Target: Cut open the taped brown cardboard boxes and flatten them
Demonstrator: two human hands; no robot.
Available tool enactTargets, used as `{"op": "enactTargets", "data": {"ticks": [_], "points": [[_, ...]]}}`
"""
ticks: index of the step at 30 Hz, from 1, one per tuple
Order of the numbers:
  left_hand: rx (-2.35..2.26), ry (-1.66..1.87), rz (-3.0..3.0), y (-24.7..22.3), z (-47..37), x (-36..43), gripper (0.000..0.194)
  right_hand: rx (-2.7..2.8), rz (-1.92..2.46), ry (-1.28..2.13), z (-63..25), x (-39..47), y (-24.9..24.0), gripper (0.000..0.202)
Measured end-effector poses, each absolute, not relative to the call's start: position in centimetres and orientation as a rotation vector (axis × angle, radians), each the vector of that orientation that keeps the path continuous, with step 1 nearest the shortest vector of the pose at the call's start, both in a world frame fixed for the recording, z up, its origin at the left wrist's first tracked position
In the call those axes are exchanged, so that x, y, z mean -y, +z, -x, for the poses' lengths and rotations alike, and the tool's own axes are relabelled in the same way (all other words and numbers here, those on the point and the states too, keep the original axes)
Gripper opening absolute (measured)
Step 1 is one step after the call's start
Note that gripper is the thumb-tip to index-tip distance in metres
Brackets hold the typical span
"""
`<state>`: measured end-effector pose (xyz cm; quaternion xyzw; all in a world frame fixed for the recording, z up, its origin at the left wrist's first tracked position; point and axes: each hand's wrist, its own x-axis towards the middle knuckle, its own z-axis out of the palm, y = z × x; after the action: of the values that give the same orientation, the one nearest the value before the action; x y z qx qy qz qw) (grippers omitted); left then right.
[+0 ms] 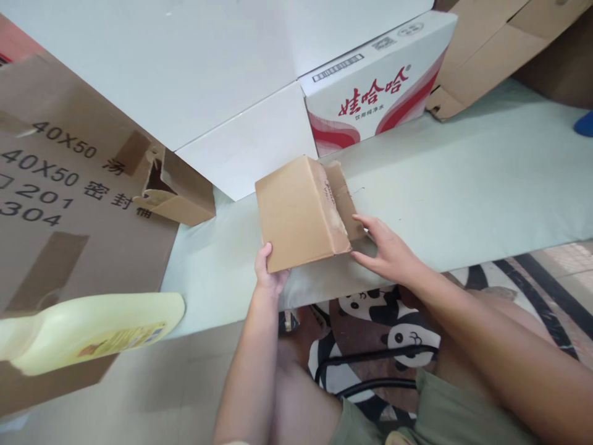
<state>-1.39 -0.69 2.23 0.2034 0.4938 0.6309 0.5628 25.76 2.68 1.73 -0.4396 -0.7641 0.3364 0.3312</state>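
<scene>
A small brown cardboard box (296,216) is held at a tilt over the pale green cloth. My left hand (269,269) grips its lower left corner, thumb on the front face and the other fingers partly hidden beneath. On the box's right side a torn flap (345,204) stands out. My right hand (382,250) is beside that flap with thumb and fingers apart, the fingertips at or very near its edge; whether they touch it I cannot tell. What is inside the box is hidden.
Behind stand a white carton with red writing (375,93) and a plain white box (250,139). A smaller torn-open box (188,191), a large printed carton (83,185) and a yellow bottle (102,327) are on the left. A brown carton (491,49) is at the back right.
</scene>
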Motion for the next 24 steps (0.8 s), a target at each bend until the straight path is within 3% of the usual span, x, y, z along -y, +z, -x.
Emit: {"op": "enactTargets", "data": {"ticks": [8, 24], "points": [[-1.127, 1.36, -0.384, 1.6, 2.3, 0.7, 0.045, 2.019, 1.023, 0.922, -25.5, -1.8, 2.8, 0.063], [-1.346, 1.653, -0.679, -0.2, 1.3, -0.3, 0.049, 2.015, 1.047, 0.887, -24.7, -1.8, 2.3, 0.056]]}}
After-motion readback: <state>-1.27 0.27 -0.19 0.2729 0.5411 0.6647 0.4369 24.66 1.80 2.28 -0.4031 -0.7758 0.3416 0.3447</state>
